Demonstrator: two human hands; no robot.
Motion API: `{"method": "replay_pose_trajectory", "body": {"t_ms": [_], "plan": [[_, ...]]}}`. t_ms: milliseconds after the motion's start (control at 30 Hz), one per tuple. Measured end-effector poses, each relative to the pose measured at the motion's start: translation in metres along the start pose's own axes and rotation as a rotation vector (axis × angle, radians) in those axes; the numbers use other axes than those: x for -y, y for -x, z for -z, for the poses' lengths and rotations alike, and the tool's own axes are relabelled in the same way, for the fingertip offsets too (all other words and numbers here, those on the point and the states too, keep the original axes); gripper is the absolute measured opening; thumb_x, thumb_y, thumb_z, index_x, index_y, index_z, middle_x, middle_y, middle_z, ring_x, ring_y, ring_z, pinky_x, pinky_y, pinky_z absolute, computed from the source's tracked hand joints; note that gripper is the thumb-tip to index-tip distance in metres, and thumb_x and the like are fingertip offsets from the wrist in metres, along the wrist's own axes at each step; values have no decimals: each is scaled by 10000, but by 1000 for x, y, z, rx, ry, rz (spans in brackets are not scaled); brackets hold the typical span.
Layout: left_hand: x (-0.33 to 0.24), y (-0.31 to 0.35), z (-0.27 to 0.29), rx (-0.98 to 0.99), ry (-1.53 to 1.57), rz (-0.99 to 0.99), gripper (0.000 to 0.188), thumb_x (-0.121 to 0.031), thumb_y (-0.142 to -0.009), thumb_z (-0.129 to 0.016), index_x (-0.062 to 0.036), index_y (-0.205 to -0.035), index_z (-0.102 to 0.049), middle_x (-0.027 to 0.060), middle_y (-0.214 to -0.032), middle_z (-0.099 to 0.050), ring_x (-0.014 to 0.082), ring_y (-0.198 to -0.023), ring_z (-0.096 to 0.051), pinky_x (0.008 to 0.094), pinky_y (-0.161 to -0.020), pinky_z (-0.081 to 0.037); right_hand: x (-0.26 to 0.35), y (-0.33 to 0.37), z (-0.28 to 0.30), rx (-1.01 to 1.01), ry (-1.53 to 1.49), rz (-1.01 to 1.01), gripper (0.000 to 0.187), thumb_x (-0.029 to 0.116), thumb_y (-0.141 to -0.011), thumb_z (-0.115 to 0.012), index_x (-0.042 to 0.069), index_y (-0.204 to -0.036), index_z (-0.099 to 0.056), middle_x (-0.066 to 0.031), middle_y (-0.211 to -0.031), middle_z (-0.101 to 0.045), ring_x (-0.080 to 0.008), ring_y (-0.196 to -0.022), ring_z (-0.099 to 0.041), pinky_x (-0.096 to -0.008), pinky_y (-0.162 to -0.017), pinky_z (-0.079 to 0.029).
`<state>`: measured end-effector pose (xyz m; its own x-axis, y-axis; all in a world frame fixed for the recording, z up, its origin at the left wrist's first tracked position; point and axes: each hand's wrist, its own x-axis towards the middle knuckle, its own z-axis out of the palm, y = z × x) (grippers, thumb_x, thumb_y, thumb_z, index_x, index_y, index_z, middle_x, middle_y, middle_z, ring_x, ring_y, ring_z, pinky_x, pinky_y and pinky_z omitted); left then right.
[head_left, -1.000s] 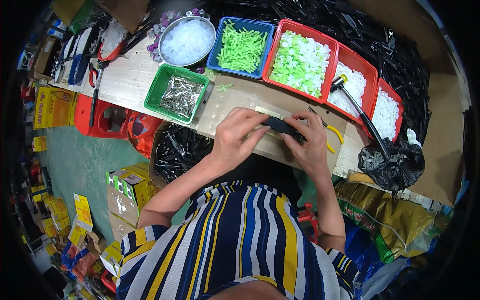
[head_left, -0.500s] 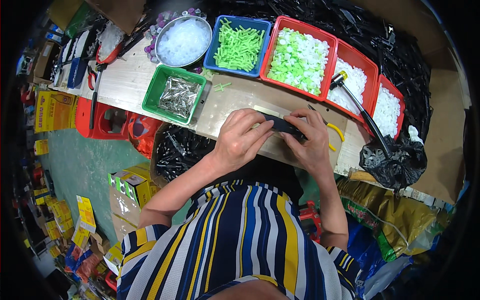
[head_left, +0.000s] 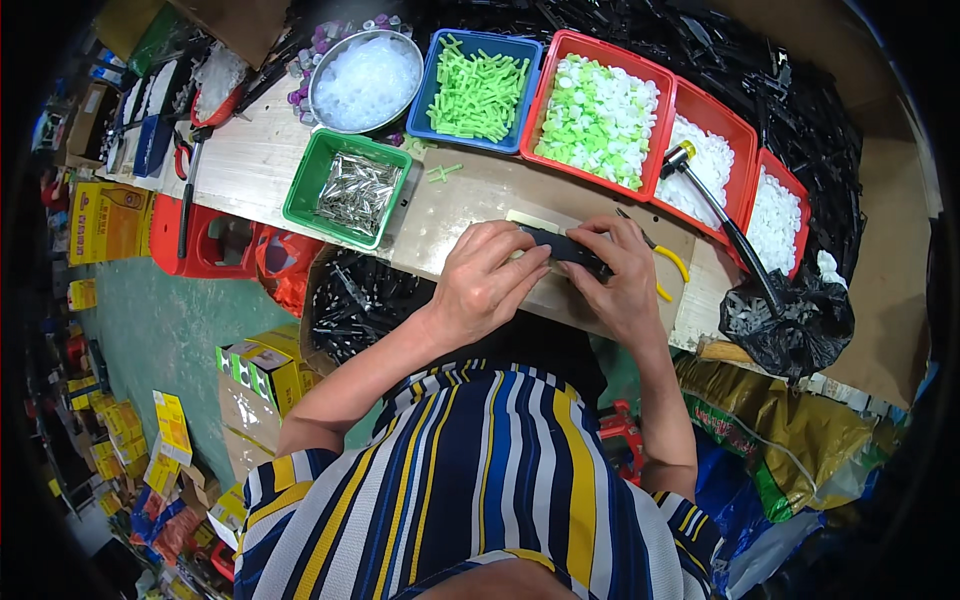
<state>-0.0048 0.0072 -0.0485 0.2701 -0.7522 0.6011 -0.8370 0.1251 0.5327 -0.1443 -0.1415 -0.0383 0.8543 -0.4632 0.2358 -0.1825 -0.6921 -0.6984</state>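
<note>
Between my two hands, just above the cardboard on the bench, is a long black plastic piece (head_left: 562, 246). My left hand (head_left: 485, 278) pinches its left end, with thumb and fingers closed. At the other end, my right hand (head_left: 620, 280) grips it between thumb and fingers. Part of the piece is hidden by my fingers. Behind it, a pale flat strip (head_left: 530, 220) lies on the cardboard (head_left: 440, 215). Close to my right hand are yellow-handled pliers (head_left: 672, 265). A light green cross-shaped piece (head_left: 444, 174) rests farther back.
A green bin (head_left: 295, 200) of metal pins, a round bowl (head_left: 318, 110) of clear pieces, a blue bin (head_left: 425, 115) and red bins (head_left: 590, 178) line the bench. A hammer (head_left: 730, 225) leans across a red bin onto a black bag (head_left: 790, 335). Black parts (head_left: 640, 40) heap behind.
My left hand has shifted very slightly to the right along the black piece. Both hands keep hold of it; the bins and tools stay where they were.
</note>
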Motion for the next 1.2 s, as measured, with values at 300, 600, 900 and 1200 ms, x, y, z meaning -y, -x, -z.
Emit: {"method": "replay_pose_trajectory", "body": {"t_ms": [300,600,900,1200], "plan": [[3,-1,-9,75,-2,-107,355,-38,-715,-775,40,-1046,-673,143,-1017,-643,315,-969,-632,392,-822,-521,-2,2,-1,-7,21,32,382,35,-667,-773,19,-1043,-704,-128,-1016,-629,-306,-965,-594,-392,-841,-470],[16,1,-25,109,-111,-285,385,-67,-720,-790,65,-1059,-662,159,-1053,-647,321,-997,-649,376,-800,-553,-3,6,15,2,39,18,423,26,-704,-755,2,-1117,-667,-138,-1034,-628,-302,-986,-599,-394,-845,-480],[23,-5,-23,134,-189,-453,316,-46,-735,-781,85,-996,-661,151,-960,-648,312,-927,-664,359,-781,-564,-47,-12,115,-100,816,-245,249,171,-885,-665,-21,-1043,-659,-155,-990,-604,-317,-953,-559,-422,-803,-464],[26,-1,-26,141,-243,-474,380,-134,-740,-758,76,-1039,-652,128,-1016,-630,281,-1029,-619,342,-850,-530,-45,-1,126,-181,620,-139,201,137,-885,-665,-50,-923,-604,-140,-884,-550,-296,-877,-521,-413,-767,-431]]}}
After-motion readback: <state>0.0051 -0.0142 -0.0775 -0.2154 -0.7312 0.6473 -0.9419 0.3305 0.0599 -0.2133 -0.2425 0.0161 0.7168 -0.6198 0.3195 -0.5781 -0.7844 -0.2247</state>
